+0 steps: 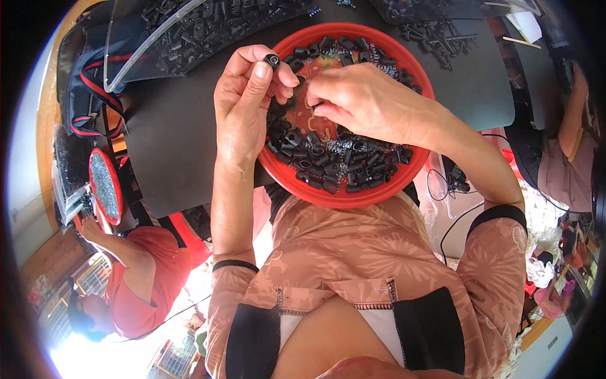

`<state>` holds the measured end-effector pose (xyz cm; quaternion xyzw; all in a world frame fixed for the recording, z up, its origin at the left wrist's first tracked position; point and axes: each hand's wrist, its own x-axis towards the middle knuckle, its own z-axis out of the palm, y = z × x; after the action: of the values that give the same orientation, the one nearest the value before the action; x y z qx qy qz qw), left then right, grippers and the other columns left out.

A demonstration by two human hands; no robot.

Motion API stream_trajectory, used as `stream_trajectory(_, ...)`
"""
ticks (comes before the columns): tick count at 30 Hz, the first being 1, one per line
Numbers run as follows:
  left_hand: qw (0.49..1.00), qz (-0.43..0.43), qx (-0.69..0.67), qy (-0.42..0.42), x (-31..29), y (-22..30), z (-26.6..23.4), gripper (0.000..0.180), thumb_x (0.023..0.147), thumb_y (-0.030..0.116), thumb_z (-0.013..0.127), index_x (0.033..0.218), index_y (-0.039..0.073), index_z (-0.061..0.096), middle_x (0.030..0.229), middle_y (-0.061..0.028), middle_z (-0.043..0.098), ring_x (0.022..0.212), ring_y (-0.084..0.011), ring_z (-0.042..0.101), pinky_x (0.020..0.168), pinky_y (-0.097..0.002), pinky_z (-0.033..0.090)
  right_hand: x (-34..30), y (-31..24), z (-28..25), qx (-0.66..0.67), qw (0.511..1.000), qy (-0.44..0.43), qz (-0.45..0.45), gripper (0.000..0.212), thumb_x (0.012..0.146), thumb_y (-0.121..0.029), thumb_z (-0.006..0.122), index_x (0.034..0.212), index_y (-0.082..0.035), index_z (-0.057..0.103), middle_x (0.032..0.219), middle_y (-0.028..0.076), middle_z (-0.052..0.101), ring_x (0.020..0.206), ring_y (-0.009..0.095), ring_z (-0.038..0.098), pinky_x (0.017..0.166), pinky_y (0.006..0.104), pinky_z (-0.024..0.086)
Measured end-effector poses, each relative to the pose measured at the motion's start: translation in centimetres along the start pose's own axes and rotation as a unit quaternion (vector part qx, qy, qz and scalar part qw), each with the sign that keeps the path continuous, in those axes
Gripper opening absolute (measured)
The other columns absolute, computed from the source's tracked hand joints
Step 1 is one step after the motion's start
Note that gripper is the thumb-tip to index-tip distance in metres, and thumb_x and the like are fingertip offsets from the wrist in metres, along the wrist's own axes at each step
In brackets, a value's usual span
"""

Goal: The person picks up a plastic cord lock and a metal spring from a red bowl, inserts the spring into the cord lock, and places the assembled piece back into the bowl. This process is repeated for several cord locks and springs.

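My left hand (243,104) is raised at the left rim of a round red tray (344,200). Between its thumb and fingertips it pinches a small black cylindrical part (272,60), with a ring-shaped end showing. Over the middle of the tray, my right hand (372,101) has its thumb and fingers closed together. A dark bit shows at those fingertips, too small and covered to name. Many short black hollow parts (315,165) lie in the tray around both hands. Small metal coil springs (344,148) are scattered among them.
The tray overhangs the near edge of a dark table (183,126). Beyond it lie a clear plastic container of black parts (189,35) and a heap of long black pieces (435,41). A co-worker in red (148,278) sits at left, by a red-rimmed tray of metal bits (106,186).
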<state>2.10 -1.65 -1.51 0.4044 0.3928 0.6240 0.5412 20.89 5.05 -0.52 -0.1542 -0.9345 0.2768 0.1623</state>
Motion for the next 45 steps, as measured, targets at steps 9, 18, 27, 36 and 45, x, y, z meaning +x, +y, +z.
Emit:
stream_trajectory(9,0.998,-0.006,0.061,-0.008,-0.4,0.1,0.6,0.016,0.097,0.017,0.054,0.107,0.004,0.053,0.084,-0.0059,0.064,0.072,-0.0089,0.055,0.068,-0.0225,0.045,0.9,0.2,-2.4,0.369,0.908,0.156,0.126,0.013,0.087,0.0,0.06,0.097,0.005,0.066,0.082,0.01,0.069,0.072,0.013,0.066,0.067,0.0247,0.054)
stream_trajectory(18,0.992,-0.016,0.125,-0.007,-0.4,0.1,0.9,0.014,0.097,0.016,0.054,0.102,0.003,0.053,0.082,-0.0057,0.064,0.072,-0.0085,0.055,0.068,-0.0229,0.044,1.9,-0.4,-2.6,0.339,0.915,0.183,0.115,0.024,0.083,-0.001,0.063,0.106,0.005,0.061,0.087,0.015,0.07,0.078,0.018,0.069,0.072,0.0278,0.054)
stream_trajectory(27,0.992,-0.003,0.126,0.007,-0.4,0.2,1.0,0.013,0.097,0.014,0.054,0.101,0.002,0.053,0.08,-0.0052,0.063,0.07,-0.0081,0.055,0.066,-0.0218,0.045,1.8,-0.5,-2.9,0.31,0.932,0.126,0.142,0.031,0.086,-0.002,0.062,0.115,0.001,0.054,0.089,0.008,0.068,0.083,0.011,0.065,0.076,0.0249,0.052)
stream_trajectory(36,0.988,-0.005,0.156,0.011,-0.4,0.1,1.3,0.012,0.096,0.013,0.055,0.1,0.002,0.054,0.079,-0.0041,0.063,0.068,-0.0071,0.055,0.065,-0.0213,0.045,1.7,-0.6,-3.1,0.315,0.929,0.127,0.146,0.033,0.085,0.0,0.064,0.116,0.0,0.053,0.088,0.006,0.068,0.082,0.01,0.064,0.074,0.0234,0.051)
stream_trajectory(45,0.986,0.012,0.168,0.003,-0.6,0.0,1.2,0.01,0.096,0.011,0.055,0.101,0.003,0.052,0.077,-0.0042,0.06,0.068,-0.0082,0.052,0.065,-0.0222,0.043,1.9,0.3,-3.4,0.34,0.923,0.069,0.168,0.018,0.081,-0.009,0.066,0.091,0.006,0.065,0.072,0.011,0.069,0.067,0.016,0.067,0.064,0.0285,0.053)
